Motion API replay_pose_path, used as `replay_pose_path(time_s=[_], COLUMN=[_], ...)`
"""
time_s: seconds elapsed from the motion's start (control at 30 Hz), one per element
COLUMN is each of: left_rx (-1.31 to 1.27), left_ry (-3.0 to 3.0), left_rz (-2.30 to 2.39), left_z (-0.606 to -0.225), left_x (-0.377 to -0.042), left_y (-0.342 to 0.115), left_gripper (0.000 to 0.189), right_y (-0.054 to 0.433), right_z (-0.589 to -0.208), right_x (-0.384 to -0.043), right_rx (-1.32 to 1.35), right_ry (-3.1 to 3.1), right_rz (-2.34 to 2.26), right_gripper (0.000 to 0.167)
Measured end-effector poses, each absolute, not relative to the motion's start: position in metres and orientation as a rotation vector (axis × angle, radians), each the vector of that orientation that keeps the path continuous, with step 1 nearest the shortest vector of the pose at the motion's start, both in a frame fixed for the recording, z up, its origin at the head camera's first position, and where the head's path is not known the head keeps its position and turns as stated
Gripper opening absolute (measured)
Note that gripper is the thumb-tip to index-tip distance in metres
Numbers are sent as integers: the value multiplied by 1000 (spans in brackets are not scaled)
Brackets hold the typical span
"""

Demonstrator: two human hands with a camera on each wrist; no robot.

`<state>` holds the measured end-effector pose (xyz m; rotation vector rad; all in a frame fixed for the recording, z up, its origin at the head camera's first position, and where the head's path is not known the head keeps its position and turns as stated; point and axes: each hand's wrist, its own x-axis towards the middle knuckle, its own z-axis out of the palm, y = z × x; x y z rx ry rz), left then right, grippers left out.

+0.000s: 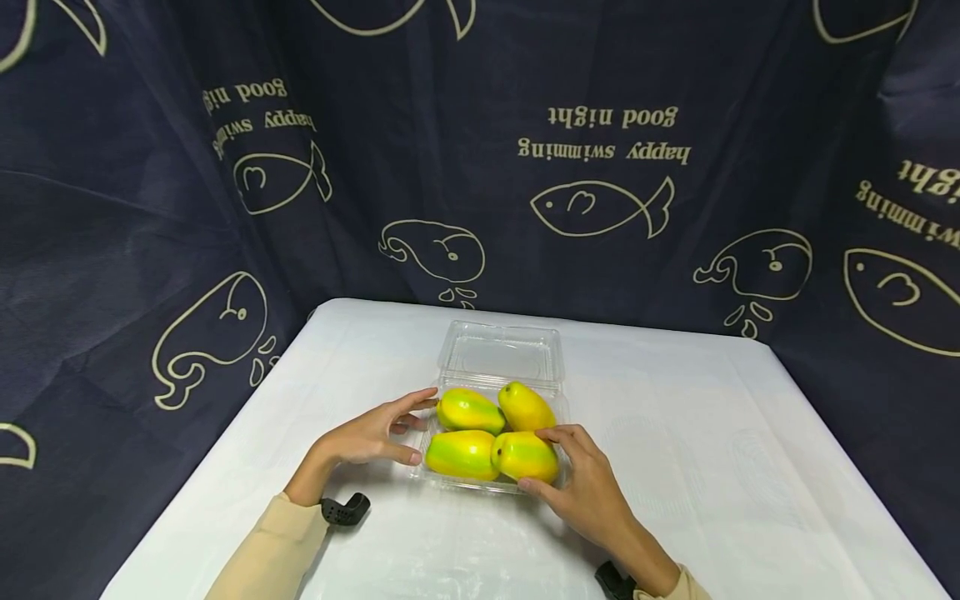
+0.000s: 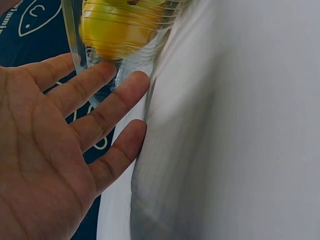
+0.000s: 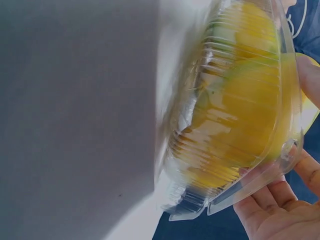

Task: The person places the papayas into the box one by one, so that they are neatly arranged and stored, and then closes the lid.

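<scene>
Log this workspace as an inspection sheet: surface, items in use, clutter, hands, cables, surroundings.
Surface: white tablecloth, with faint creases.
Items in use: clear plastic clamshell container, its lid open and folded away from the person; four yellow-green mangoes in the base, two in front and two behind.
Clutter: nothing seen.
Left hand: fingers spread at the container's left side; firm contact cannot be told.
Right hand: thumb and fingers around the front-right mango.
Cables: nothing seen.
Surroundings: navy fabric behind and beside the table, printed with sea creatures and upside-down lettering; beige sleeves on both arms.
</scene>
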<state>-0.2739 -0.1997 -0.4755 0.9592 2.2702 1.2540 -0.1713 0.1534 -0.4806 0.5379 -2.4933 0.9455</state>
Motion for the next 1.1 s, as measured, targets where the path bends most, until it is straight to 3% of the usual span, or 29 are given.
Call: replay_pose_path(time_s=[0.23, 0.6, 1.1], left_rx=[966, 964, 957], left_ry=[2263, 2242, 2241], left_rz=[1265, 1276, 1271], left_z=[-476, -474, -475], left_x=[-275, -274, -274], left_y=[-201, -202, -202], left_gripper=[100, 98, 99], right_y=[157, 168, 197], right_z=[-482, -463, -465], right_x=[-173, -185, -236], right_rx=[573, 533, 539], right_ry=[-2485, -2475, -2507], right_rz=[967, 1029, 937], right_gripper=[71, 55, 52])
